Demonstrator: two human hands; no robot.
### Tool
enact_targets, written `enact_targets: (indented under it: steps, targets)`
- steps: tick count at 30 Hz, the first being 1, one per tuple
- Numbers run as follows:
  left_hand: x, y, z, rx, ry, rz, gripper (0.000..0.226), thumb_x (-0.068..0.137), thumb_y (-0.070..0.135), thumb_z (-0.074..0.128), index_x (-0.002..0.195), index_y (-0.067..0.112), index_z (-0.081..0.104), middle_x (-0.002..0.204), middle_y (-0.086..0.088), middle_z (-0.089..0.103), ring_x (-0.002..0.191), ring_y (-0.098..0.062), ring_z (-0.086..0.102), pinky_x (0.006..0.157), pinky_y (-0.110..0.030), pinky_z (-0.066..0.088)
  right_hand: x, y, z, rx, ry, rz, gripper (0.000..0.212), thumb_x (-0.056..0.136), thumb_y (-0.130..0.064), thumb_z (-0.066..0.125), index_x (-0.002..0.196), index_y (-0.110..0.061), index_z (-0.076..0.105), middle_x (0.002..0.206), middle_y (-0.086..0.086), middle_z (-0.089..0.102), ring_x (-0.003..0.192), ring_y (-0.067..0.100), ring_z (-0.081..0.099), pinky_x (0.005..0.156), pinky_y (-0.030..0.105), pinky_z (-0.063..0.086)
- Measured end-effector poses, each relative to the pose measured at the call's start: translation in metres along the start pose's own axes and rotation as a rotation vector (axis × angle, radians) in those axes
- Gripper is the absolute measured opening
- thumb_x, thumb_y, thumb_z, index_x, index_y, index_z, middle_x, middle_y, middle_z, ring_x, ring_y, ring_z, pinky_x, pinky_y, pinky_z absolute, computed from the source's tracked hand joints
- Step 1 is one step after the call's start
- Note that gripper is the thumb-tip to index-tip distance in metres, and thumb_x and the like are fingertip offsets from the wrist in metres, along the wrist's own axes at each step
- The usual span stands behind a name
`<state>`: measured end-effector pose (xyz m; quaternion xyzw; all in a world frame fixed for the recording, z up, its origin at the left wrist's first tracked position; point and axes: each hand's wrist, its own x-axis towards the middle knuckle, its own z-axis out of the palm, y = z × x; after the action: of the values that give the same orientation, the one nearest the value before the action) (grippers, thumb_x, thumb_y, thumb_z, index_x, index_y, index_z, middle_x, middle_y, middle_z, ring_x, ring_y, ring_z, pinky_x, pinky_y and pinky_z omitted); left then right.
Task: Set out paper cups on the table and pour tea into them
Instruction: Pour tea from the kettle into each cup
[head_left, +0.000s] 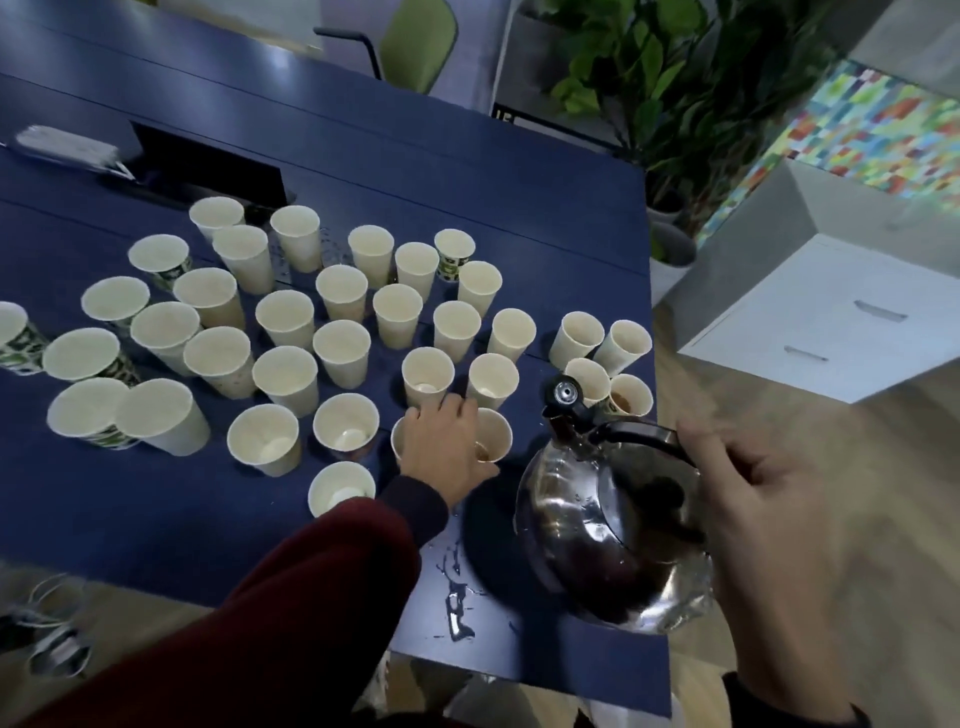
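Right hand (769, 519), lower right, gripped kettle (587, 525) handle, fingers curled. Left hand (447, 447), centre, lay atop two paper cups (496, 430); fingers slightly apart, grip undeterminable.

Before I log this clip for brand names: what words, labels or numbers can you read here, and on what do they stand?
No text here can be read.
Cups: some carry a green print, too blurred to read.
Kettle: no label shows.
Dark sign beyond the table: white marks, too small and blurred to read.
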<state>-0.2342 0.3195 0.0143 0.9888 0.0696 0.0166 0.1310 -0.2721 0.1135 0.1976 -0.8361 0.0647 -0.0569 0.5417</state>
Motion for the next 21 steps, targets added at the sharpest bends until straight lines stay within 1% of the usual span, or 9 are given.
enact_targets:
  steps: [2, 5, 7, 9, 11, 13, 16, 19, 21]
  targets:
    - [0.003, 0.001, -0.001, 0.037, 0.006, 0.022, 0.056, 0.073, 0.06, 0.066, 0.111, 0.021, 0.054, 0.115, 0.001, 0.057, 0.109, -0.026, 0.049, 0.078, -0.039, 0.031, -0.003, 0.001, 0.003, -0.023, 0.019, 0.0, 0.035, 0.092, -0.03, 0.071, 0.069, -0.003, 0.069, 0.056, 0.02, 0.051, 0.051, 0.014, 0.046, 0.051, 0.025, 0.038]
    - [-0.002, 0.003, 0.005, -0.015, 0.048, 0.06, 0.051, 0.068, 0.053, 0.069, 0.103, 0.018, 0.059, 0.103, -0.002, 0.06, 0.098, -0.028, 0.052, 0.072, -0.037, 0.026, -0.004, 0.001, 0.004, -0.043, 0.037, -0.005, 0.035, 0.09, -0.031, 0.074, 0.065, -0.006, 0.068, 0.049, 0.013, 0.047, 0.049, 0.015, 0.043, 0.056, 0.031, 0.038]
    - [-0.01, 0.005, 0.012, -0.05, 0.069, 0.091, 0.054, 0.059, 0.053, 0.076, 0.097, 0.017, 0.062, 0.094, -0.002, 0.061, 0.089, -0.028, 0.054, 0.069, -0.036, 0.026, -0.005, 0.003, 0.002, -0.059, 0.033, -0.006, 0.036, 0.089, -0.031, 0.075, 0.064, -0.005, 0.067, 0.054, 0.022, 0.046, 0.051, 0.018, 0.042, 0.057, 0.035, 0.037]
    - [-0.02, 0.008, 0.022, -0.083, 0.071, 0.105, 0.058, 0.055, 0.056, 0.079, 0.096, 0.019, 0.062, 0.092, -0.001, 0.059, 0.085, -0.027, 0.054, 0.068, -0.037, 0.033, -0.004, 0.007, -0.002, -0.09, 0.019, -0.01, 0.036, 0.089, -0.031, 0.076, 0.065, -0.006, 0.067, 0.059, 0.028, 0.048, 0.053, 0.021, 0.042, 0.058, 0.038, 0.038]
    - [-0.027, 0.011, 0.029, -0.163, 0.051, 0.099, 0.06, 0.056, 0.055, 0.08, 0.1, 0.019, 0.061, 0.094, -0.001, 0.058, 0.083, -0.026, 0.056, 0.067, -0.039, 0.043, -0.004, 0.011, -0.005, -0.105, 0.012, -0.007, 0.036, 0.088, -0.032, 0.077, 0.065, -0.006, 0.067, 0.059, 0.026, 0.05, 0.053, 0.021, 0.043, 0.059, 0.039, 0.039]
    - [-0.03, 0.014, 0.031, -0.216, 0.044, 0.08, 0.062, 0.058, 0.056, 0.081, 0.104, 0.019, 0.061, 0.095, -0.001, 0.057, 0.082, -0.025, 0.059, 0.065, -0.039, 0.048, -0.003, 0.013, -0.007, -0.12, 0.002, -0.002, 0.034, 0.087, -0.032, 0.077, 0.065, -0.008, 0.068, 0.059, 0.022, 0.054, 0.054, 0.021, 0.046, 0.06, 0.039, 0.043]
    - [-0.035, 0.018, 0.031, -0.292, 0.009, 0.039, 0.064, 0.063, 0.056, 0.079, 0.112, 0.02, 0.058, 0.103, 0.001, 0.056, 0.087, -0.023, 0.06, 0.066, -0.036, 0.048, -0.002, 0.016, -0.008, -0.132, -0.015, 0.011, 0.031, 0.087, -0.031, 0.077, 0.063, -0.012, 0.069, 0.059, 0.017, 0.059, 0.056, 0.018, 0.05, 0.061, 0.037, 0.044]
    - [-0.038, 0.018, 0.033, -0.4, -0.024, 0.032, 0.073, 0.064, 0.05, 0.082, 0.123, 0.018, 0.055, 0.11, -0.001, 0.053, 0.098, -0.024, 0.059, 0.075, -0.036, 0.05, 0.001, 0.018, -0.008, -0.156, -0.029, 0.009, 0.031, 0.087, -0.03, 0.077, 0.059, -0.019, 0.067, 0.049, 0.0, 0.052, 0.053, 0.012, 0.046, 0.06, 0.032, 0.04]
    - [-0.039, 0.017, 0.033, -0.452, -0.029, 0.028, 0.074, 0.064, 0.045, 0.084, 0.126, 0.016, 0.055, 0.113, -0.002, 0.053, 0.101, -0.025, 0.058, 0.08, -0.038, 0.05, 0.002, 0.019, -0.008, -0.174, -0.04, 0.015, 0.031, 0.087, -0.032, 0.077, 0.059, -0.021, 0.067, 0.048, -0.004, 0.05, 0.051, 0.009, 0.044, 0.057, 0.029, 0.039]
